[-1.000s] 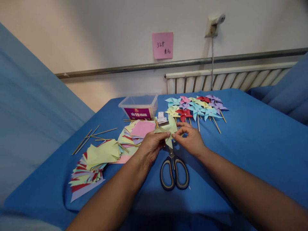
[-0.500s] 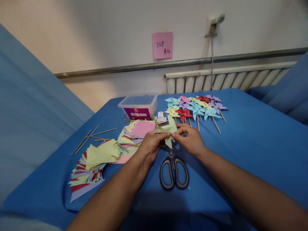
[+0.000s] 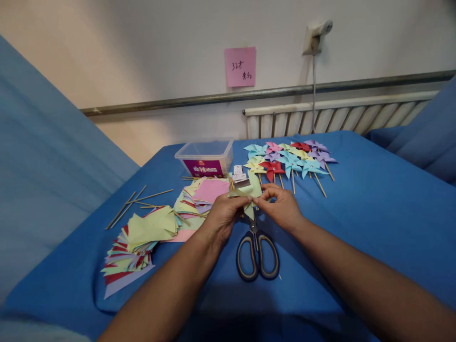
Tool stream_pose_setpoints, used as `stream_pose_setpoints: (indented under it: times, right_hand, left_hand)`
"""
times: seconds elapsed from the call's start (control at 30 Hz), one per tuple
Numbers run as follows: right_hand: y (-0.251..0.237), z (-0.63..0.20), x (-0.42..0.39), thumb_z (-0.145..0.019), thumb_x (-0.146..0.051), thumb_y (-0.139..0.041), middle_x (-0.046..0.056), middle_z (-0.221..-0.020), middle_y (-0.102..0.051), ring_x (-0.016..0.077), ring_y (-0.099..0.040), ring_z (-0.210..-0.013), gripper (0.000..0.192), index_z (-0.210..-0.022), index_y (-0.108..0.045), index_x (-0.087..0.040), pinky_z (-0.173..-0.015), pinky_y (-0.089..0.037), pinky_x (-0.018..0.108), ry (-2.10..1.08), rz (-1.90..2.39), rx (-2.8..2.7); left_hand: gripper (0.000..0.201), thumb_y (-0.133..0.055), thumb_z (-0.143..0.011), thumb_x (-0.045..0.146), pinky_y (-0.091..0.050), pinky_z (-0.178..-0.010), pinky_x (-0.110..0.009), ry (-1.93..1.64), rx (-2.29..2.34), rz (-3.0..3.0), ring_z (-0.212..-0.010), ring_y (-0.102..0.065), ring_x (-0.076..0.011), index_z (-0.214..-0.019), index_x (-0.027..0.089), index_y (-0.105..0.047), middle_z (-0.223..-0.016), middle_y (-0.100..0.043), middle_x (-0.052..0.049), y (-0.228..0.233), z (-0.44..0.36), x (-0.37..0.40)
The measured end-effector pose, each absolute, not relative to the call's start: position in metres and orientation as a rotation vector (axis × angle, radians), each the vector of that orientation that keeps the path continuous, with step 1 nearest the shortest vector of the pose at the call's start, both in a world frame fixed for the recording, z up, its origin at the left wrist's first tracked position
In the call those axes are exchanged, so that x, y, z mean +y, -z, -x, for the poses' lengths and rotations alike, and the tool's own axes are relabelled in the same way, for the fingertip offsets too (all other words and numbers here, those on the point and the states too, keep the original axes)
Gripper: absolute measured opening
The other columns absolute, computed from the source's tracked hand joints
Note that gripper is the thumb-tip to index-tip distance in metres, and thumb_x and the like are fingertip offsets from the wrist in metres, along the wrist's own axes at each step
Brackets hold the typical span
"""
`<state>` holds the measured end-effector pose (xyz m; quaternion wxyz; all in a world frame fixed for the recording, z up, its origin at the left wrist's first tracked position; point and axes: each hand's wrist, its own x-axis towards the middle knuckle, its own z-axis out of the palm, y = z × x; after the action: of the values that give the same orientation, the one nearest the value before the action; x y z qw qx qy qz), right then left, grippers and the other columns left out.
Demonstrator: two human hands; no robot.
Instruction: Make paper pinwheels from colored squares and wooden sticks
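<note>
Between my hands is a pale green paper pinwheel (image 3: 254,185) with its blades folded in toward the middle. My left hand (image 3: 226,213) grips it from the left, thumb pressed on its centre. From the right, my right hand (image 3: 280,204) pinches at the same centre with thumb and forefinger; whether a pin is between them is too small to tell. Scissors (image 3: 257,256) with dark handles lie just below, their blades partly hidden under the hands and paper. Small white boxes (image 3: 239,173) sit right behind the pinwheel.
Finished pinwheels (image 3: 290,161) on sticks lie at the back right. A clear plastic box (image 3: 204,156) stands at the back. Stacks of coloured paper (image 3: 153,228) and loose wooden sticks (image 3: 133,204) spread over the left of the blue cloth (image 3: 374,228). A radiator (image 3: 342,114) runs behind.
Almost nothing differs. Both hands stay on the pale green pinwheel, with only a very slight shift of the fingers at its centre.
</note>
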<state>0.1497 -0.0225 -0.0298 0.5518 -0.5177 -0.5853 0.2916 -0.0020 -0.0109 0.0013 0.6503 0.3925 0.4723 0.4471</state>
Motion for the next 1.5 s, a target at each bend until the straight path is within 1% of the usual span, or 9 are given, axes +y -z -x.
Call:
stream_pose_setpoints:
  times: [0.2,0.37,0.4,0.47,0.53,0.67,0.93,1.23,1.5]
  right_hand:
    - [0.029,-0.148,-0.024,-0.07,-0.034,-0.072,0.006,-0.09,-0.07,0.0248,-0.065,-0.097,0.02,-0.055,-0.063,-0.024,-0.088,-0.048,0.042,-0.717,1.199,-1.374]
    - [0.029,-0.155,-0.02,-0.073,-0.04,-0.07,0.008,-0.112,-0.067,0.0246,-0.063,-0.104,0.018,-0.074,-0.069,-0.023,-0.083,-0.049,0.038,-0.696,1.153,-1.275]
    - [0.031,-0.158,-0.017,-0.073,-0.04,-0.069,0.008,-0.111,-0.067,0.0235,-0.064,-0.097,0.019,-0.079,-0.07,-0.022,-0.077,-0.05,0.035,-0.695,1.166,-1.232]
    - [0.037,-0.163,-0.01,-0.075,-0.039,-0.066,0.005,-0.087,-0.069,0.0186,-0.062,-0.071,0.019,-0.083,-0.069,-0.022,-0.062,-0.048,0.031,-0.757,1.238,-1.194]
    - [0.045,-0.167,-0.005,-0.077,-0.036,-0.063,0.001,-0.069,-0.065,0.017,-0.058,-0.06,0.015,-0.082,-0.068,-0.023,-0.057,-0.044,0.03,-0.816,1.336,-1.298]
    - [0.054,-0.165,-0.005,-0.078,-0.025,-0.062,0.001,-0.076,-0.068,0.0171,-0.06,-0.068,0.007,-0.079,-0.068,-0.023,-0.063,-0.044,0.029,-0.748,1.467,-1.777]
    - [0.035,-0.149,-0.02,-0.09,-0.026,-0.052,0.006,-0.1,-0.068,0.0187,-0.062,-0.09,0.018,-0.097,-0.068,-0.022,-0.072,-0.039,0.027,-0.382,1.739,-2.205]
    - [0.036,-0.151,-0.016,-0.088,-0.024,-0.056,0.004,-0.1,-0.069,0.0184,-0.062,-0.09,0.015,-0.098,-0.065,-0.021,-0.072,-0.037,0.027,-0.428,1.746,-2.175]
    - [0.039,-0.154,-0.015,-0.09,-0.024,-0.052,0.005,-0.093,-0.066,0.0158,-0.059,-0.08,0.018,-0.084,-0.068,-0.019,-0.068,-0.037,0.025,-0.549,1.659,-2.163]
  left_hand:
    - [0.03,-0.082,-0.053,0.018,-0.047,-0.055,-0.027,-1.026,1.088,-0.881,-0.058,-0.062,-0.0164,-0.081,0.011,-0.073,-0.07,-0.07,-0.007,-0.003,0.001,-0.012]
    - [0.026,-0.08,-0.054,0.016,-0.051,-0.057,-0.028,-1.117,1.059,-0.829,-0.058,-0.063,-0.0172,-0.078,0.009,-0.073,-0.07,-0.071,-0.008,-0.012,0.003,-0.01]
    - [0.024,-0.08,-0.055,0.015,-0.052,-0.057,-0.028,-1.137,1.064,-0.817,-0.059,-0.064,-0.0177,-0.077,0.008,-0.073,-0.07,-0.072,-0.009,-0.014,0.005,-0.008]
    - [0.02,-0.078,-0.057,0.014,-0.053,-0.057,-0.027,-1.194,1.077,-0.794,-0.06,-0.065,-0.0179,-0.075,0.007,-0.072,-0.068,-0.072,-0.009,-0.016,0.009,-0.003]
    - [0.018,-0.077,-0.057,0.012,-0.054,-0.059,-0.027,-1.25,1.084,-0.758,-0.06,-0.065,-0.0175,-0.073,0.007,-0.072,-0.067,-0.072,-0.008,-0.016,0.013,0.002]
    - [0.015,-0.075,-0.057,0.01,-0.055,-0.059,-0.026,-1.308,1.09,-0.666,-0.058,-0.065,-0.0163,-0.071,0.008,-0.07,-0.066,-0.072,-0.007,-0.011,0.017,0.01]
    - [0.025,-0.079,-0.053,0.012,-0.054,-0.059,-0.027,-1.309,1.109,-0.672,-0.061,-0.066,-0.0178,-0.077,0.007,-0.071,-0.071,-0.073,-0.008,0.002,0.016,0.014]
    - [0.029,-0.081,-0.053,0.018,-0.052,-0.06,-0.028,-1.328,1.063,-0.752,-0.057,-0.063,-0.0149,-0.077,0.009,-0.07,-0.068,-0.07,-0.005,0.005,0.016,0.012]
    - [0.03,-0.082,-0.053,0.019,-0.052,-0.059,-0.028,-1.319,1.052,-0.768,-0.059,-0.064,-0.0166,-0.079,0.008,-0.07,-0.07,-0.071,-0.007,0.005,0.014,0.011]
